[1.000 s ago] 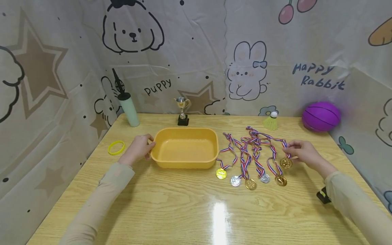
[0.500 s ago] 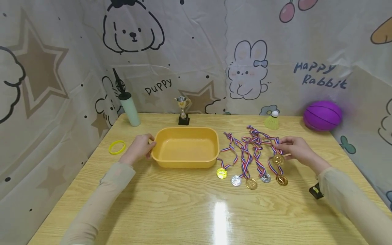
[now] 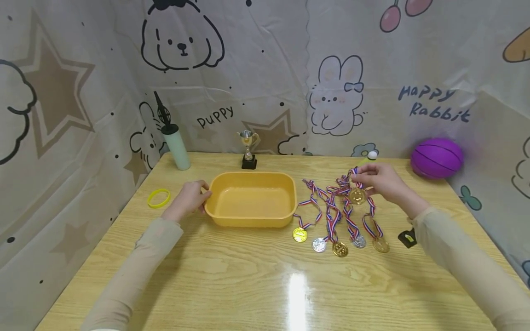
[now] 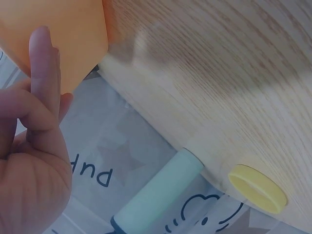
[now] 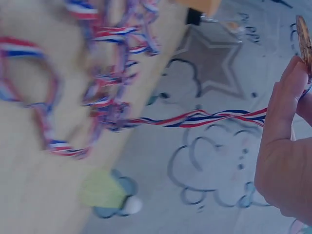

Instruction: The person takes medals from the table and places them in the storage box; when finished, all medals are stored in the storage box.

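My left hand [image 3: 187,200] grips the left end of an orange-yellow plastic basin [image 3: 250,222], thumb at the rim. My right hand [image 3: 383,182] pinches the red, white and blue ribbon of a gold medal [image 3: 357,196], which hangs below the fingers. In the right wrist view, that ribbon [image 5: 195,118] stretches from the hand to the tangled ribbons on the table. Several other medals lie right of the basin, among them a bright gold medal [image 3: 300,235], a silver medal [image 3: 319,244] and another silver medal [image 3: 359,241].
Along the back stand a green hand pump [image 3: 177,149], a small trophy [image 3: 248,151] and a purple ball [image 3: 436,158]. A yellow shuttlecock [image 5: 103,189] is partly hidden behind my right hand in the head view. A yellow wristband [image 3: 158,198] lies left of the basin.
My right hand has raised the gold medal by its ribbon and moved left and toward the back, over the other ribbons. My left hand and the basin have stayed in place.
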`<move>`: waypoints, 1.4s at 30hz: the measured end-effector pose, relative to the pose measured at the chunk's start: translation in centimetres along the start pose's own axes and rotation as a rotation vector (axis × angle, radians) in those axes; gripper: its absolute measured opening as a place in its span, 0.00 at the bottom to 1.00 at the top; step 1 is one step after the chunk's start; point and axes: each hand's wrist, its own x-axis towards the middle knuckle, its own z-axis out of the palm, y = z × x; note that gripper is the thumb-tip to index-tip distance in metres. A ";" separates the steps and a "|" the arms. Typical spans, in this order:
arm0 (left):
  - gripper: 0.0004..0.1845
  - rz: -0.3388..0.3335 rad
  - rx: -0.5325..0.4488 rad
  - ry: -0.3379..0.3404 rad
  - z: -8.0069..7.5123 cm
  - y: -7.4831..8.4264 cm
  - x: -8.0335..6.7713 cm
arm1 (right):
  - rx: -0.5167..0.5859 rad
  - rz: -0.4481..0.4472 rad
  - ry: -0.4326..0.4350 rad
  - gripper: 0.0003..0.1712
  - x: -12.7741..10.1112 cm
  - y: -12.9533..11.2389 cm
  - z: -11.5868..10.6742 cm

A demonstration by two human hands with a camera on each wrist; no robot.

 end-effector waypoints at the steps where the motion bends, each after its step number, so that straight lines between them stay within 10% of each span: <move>1: 0.16 0.001 0.001 -0.001 0.0 0.0 0.0 | 0.004 -0.013 -0.001 0.18 0.1 -0.6 0.1; 30: 0.17 -0.020 0.000 -0.014 0.7 0.4 0.4 | 0.197 -0.265 0.041 0.08 2.5 -11.3 7.1; 42: 0.18 -0.046 -0.037 0.005 0.4 -0.2 0.3 | 0.160 -0.127 -0.024 0.11 6.6 -8.3 15.5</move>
